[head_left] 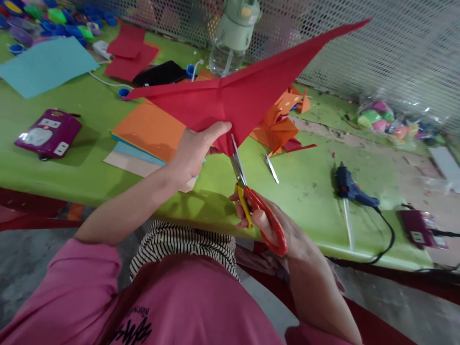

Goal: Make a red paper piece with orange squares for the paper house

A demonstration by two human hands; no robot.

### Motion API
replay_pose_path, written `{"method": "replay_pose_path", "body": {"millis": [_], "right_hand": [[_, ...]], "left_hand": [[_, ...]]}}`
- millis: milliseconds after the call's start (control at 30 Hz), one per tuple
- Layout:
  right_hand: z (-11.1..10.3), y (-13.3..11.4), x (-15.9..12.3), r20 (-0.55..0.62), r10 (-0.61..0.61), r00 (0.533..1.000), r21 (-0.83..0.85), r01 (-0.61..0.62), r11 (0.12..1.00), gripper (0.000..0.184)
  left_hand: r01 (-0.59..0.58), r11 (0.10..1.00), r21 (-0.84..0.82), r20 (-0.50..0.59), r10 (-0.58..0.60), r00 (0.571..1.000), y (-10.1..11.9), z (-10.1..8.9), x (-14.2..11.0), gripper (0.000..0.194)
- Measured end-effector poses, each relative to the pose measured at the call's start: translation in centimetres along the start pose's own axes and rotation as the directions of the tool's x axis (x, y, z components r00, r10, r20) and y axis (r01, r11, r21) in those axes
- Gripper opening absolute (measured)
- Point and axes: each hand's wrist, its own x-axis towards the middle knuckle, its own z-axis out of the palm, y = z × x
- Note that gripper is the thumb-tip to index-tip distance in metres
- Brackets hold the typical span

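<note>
My left hand (197,148) pinches a folded sheet of red paper (247,91) near its lower corner, thumb on top and fingers mostly hidden behind. The paper is raised above the table and spreads into two long points, one reaching far up to the right. My right hand (268,223) grips scissors (269,220) with one red and one yellow handle, fingers through the loops. Their blades are slightly apart and meet the paper's lower corner, just right of my left thumb. Whether the blades have cut in there, I cannot tell.
Coloured sheets (151,129), orange scraps (276,132) and tweezers (272,168) lie on the green table (305,191). A bottle (233,36) stands behind. On the right are a glue gun (354,184) with its cord and a purple power socket (422,227); another purple socket (48,134) is left.
</note>
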Motion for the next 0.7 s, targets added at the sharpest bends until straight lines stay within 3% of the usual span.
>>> {"method": "replay_pose_path", "body": {"millis": [133, 400, 700], "right_hand": [[0.3, -0.1, 1.3, 0.022, 0.048, 0.999, 0.076, -0.05, 0.996, 0.067], [1.1, -0.7, 1.7, -0.04, -0.025, 0.999, 0.021, 0.026, 0.999, 0.073], [1.0, -0.5, 1.9, -0.024, 0.019, 1.0, 0.007, -0.019, 1.0, 0.072]], "left_hand": [[-0.008, 0.998, -0.055, -0.023, 0.007, 1.0, 0.5, -0.1, 0.8, 0.024], [-0.006, 0.999, -0.05, -0.065, 0.003, 0.998, 0.8, -0.3, 1.1, 0.025], [-0.049, 0.998, -0.05, -0.069, 0.046, 0.997, 0.6, -0.3, 1.2, 0.027]]}}
